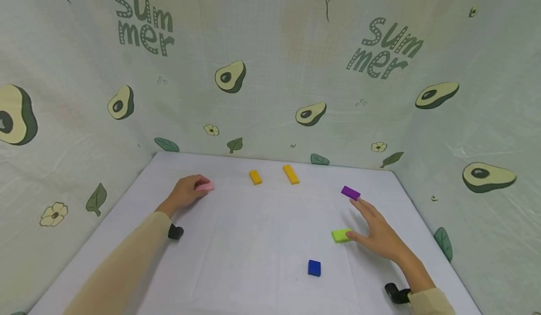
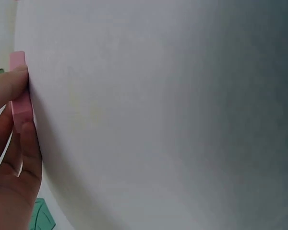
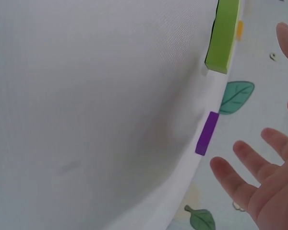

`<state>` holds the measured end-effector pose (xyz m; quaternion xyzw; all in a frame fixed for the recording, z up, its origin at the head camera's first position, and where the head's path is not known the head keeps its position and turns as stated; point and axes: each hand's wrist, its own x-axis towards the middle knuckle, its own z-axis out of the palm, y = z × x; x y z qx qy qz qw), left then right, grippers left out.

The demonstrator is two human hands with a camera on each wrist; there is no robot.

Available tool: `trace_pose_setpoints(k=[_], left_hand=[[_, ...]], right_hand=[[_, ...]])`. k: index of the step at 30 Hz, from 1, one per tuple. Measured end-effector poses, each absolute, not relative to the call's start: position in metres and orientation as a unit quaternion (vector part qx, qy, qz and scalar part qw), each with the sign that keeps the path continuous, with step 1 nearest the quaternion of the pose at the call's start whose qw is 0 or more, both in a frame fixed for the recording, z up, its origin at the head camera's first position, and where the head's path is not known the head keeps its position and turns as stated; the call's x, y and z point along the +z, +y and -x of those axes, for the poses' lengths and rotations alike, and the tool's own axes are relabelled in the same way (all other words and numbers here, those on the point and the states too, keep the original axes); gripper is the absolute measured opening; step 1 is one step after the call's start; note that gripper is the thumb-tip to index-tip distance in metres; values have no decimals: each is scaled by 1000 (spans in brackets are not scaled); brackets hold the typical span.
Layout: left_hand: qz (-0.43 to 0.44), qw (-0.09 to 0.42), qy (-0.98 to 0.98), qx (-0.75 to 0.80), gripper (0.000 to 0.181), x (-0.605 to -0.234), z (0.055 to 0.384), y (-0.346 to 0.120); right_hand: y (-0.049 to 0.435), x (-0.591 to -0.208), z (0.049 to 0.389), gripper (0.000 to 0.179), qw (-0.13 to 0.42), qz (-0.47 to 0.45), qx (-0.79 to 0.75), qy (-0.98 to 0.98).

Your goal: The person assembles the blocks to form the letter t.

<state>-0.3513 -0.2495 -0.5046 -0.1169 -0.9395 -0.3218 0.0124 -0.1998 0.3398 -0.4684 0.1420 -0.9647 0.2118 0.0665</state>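
At the far left of the table, my left hand (image 1: 185,192) pinches a small pink block (image 1: 207,186). In the left wrist view the thumb lies along one side of the pink block (image 2: 23,108), with fingertips at its lower end. Over on the right, my right hand (image 1: 377,233) is spread with nothing in its grasp. Its thumb overlaps the end of a lime green block (image 1: 339,236) in the head view, and its fingertips point toward a purple block (image 1: 350,192). The right wrist view shows spread fingers apart from the green block (image 3: 224,38) and the purple block (image 3: 207,133).
Two yellow-orange blocks, a shorter one (image 1: 255,177) and a longer one (image 1: 290,174), lie near the back edge. A dark blue block (image 1: 314,268) sits near the front, right of centre. Printed cloth (image 1: 270,38) walls in the white table (image 1: 236,244) at the back and sides.
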Motion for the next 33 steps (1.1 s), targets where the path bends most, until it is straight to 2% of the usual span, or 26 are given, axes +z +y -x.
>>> trace_pose_setpoints(k=[13, 33], left_hand=[[108, 3, -940, -323, 34, -500, 350, -247], [95, -11, -939, -330, 35, -500, 350, -247]], right_hand=[[344, -465, 208, 85, 53, -191, 229, -953], [344, -474, 218, 70, -28, -199, 288, -936]])
